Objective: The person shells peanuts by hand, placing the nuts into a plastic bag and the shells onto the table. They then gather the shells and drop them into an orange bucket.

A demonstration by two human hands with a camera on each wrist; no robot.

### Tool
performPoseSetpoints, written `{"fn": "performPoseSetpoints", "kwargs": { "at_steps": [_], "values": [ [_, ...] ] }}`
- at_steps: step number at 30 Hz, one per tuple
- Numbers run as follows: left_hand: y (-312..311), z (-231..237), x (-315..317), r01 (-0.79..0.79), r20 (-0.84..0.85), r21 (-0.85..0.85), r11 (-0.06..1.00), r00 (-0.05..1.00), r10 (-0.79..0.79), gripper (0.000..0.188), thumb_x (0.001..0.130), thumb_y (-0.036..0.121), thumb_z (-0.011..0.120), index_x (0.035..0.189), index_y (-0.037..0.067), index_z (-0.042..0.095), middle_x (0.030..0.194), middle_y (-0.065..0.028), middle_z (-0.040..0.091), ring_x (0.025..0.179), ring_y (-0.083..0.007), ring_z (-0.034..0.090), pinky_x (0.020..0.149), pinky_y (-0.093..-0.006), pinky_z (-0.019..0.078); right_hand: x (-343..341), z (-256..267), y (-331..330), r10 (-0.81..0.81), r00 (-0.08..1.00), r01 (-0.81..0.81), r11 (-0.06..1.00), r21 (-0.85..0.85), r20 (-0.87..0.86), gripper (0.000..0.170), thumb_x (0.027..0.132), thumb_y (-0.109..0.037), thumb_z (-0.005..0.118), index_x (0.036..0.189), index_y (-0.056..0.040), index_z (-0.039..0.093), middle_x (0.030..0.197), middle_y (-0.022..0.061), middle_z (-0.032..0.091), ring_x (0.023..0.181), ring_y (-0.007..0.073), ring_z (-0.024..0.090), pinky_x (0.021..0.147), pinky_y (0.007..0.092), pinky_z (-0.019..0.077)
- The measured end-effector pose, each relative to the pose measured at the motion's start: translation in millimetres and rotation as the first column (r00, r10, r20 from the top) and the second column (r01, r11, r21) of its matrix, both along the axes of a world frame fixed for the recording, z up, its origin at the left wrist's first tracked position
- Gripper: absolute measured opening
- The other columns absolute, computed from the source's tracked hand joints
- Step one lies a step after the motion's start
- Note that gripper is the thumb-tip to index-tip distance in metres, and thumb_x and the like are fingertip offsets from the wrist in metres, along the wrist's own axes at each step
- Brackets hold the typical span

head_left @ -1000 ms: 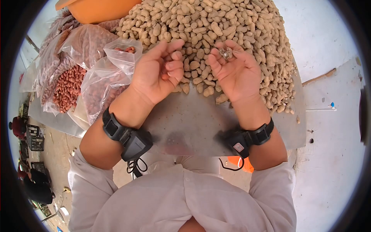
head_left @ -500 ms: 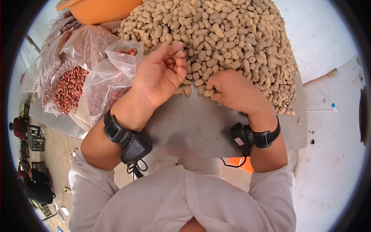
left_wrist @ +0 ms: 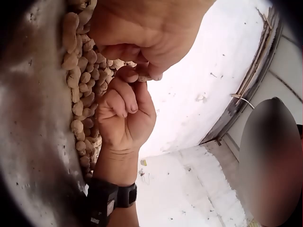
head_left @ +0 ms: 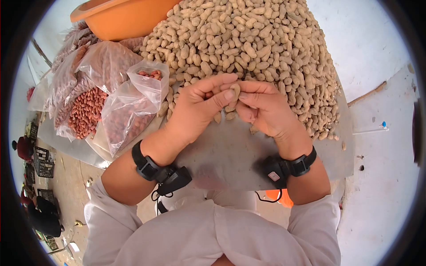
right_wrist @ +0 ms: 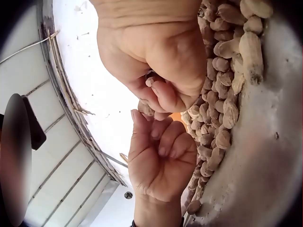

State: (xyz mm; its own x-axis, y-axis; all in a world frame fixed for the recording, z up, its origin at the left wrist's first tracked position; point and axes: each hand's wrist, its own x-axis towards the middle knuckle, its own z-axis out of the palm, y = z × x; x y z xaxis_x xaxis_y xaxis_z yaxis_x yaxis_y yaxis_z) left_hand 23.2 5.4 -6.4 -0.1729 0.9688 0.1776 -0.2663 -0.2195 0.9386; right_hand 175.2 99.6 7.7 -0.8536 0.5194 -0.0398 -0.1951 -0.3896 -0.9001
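Observation:
An unshelled peanut (head_left: 234, 91) is pinched between my two hands, just in front of the peanut heap (head_left: 248, 40). My left hand (head_left: 197, 104) grips it with thumb and forefinger, and a bit of red kernel (head_left: 208, 95) shows inside its curled fingers. From the other side, my right hand (head_left: 270, 108) pinches the same peanut. In the right wrist view the peanut (right_wrist: 146, 109) sits at the meeting fingertips, and a small pale piece (right_wrist: 150, 81) pokes out among the right fingers. The left wrist view shows the peanut (left_wrist: 143, 78) mostly covered by fingers.
Clear plastic bags of red kernels (head_left: 86, 111) lie on the left; one open bag (head_left: 133, 111) is beside my left forearm. An orange basin (head_left: 124, 22) stands behind them. The metal tabletop (head_left: 222, 150) extends toward me. Crates (head_left: 43, 162) and people are at far left.
My right hand first held an opened shell palm up, then turned down to the heap's front edge, and now meets the left at a peanut. The left hand has turned inward toward it.

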Motion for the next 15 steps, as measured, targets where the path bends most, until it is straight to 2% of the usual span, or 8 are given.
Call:
{"fn": "performPoseSetpoints", "kwargs": {
  "at_steps": [4,10,13,15],
  "values": [
    [1.5,-2.7,-1.2,0.008,-0.085,0.013,1.0,0.996,-0.007,0.031,0.085,0.014,0.066,0.114,0.005,0.061,0.083,0.0018,0.06,0.068,-0.0037,0.05,0.053,-0.0171,0.04,-1.9,-3.0,0.4,-0.005,0.997,0.002,1.0,-0.026,-0.083,0.014,0.086,-0.004,0.054,0.1,-0.0013,0.056,0.079,0.0074,0.058,0.053,0.0059,0.043,0.045,0.0181,0.0306],
    [3.2,-11.0,-3.6,0.113,0.173,0.035,0.993,0.978,-0.117,0.026,0.085,0.016,0.067,0.108,0.005,0.063,0.082,0.0014,0.06,0.064,-0.0034,0.047,0.051,-0.0162,0.0361,-3.4,-8.0,3.3,0.011,0.994,-0.002,0.997,0.075,-0.109,0.012,0.087,-0.005,0.056,0.098,-0.0035,0.052,0.081,0.0085,0.059,0.053,0.0054,0.043,0.045,0.0178,0.031],
    [5.3,-10.2,-5.7,0.158,0.215,-0.053,0.986,0.966,-0.143,0.026,0.085,0.018,0.066,0.107,0.004,0.063,0.081,0.0015,0.059,0.063,-0.0035,0.047,0.05,-0.0159,0.0355,-4.6,-3.2,-3.3,-0.055,0.994,0.064,0.993,0.1,-0.092,0.02,0.088,-0.006,0.056,0.106,-0.0018,0.052,0.081,0.0069,0.058,0.054,0.005,0.042,0.045,0.0182,0.0311],
    [4.8,-6.2,-7.4,0.168,0.171,-0.068,0.983,0.973,-0.155,0.024,0.086,0.019,0.065,0.104,0.004,0.062,0.081,0.0018,0.059,0.064,-0.0034,0.047,0.05,-0.0164,0.0364,-4.5,-2.0,-3.6,-0.054,0.994,0.065,0.991,0.115,-0.093,0.028,0.087,-0.008,0.058,0.113,-0.0004,0.051,0.08,0.0048,0.057,0.056,0.0048,0.042,0.046,0.0186,0.0318]
  ]
}}
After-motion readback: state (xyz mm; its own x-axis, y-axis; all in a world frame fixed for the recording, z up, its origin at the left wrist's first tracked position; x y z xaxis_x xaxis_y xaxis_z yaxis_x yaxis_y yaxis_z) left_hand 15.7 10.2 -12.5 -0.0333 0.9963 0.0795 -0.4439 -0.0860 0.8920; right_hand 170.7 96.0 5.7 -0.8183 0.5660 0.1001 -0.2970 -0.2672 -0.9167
